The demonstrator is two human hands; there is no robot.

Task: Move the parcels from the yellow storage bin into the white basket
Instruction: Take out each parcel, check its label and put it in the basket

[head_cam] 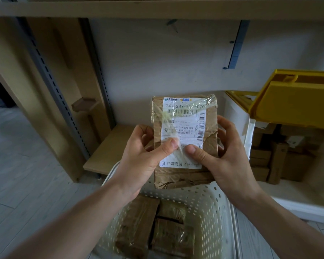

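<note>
Parcel (185, 143) in brown paper is held upright above the white basket (209, 212), left hand (144, 157) and right hand (223, 156) both gripping it, thumbs on its label.

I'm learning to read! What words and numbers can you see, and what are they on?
All on the white label of the parcel that both hands hold:
"EMS" at the top.
"247-247-" then partly hidden digits, ending "070".
"抖音商城" at the bottom.
Address lines and barcode digits: too small to read.
</note>
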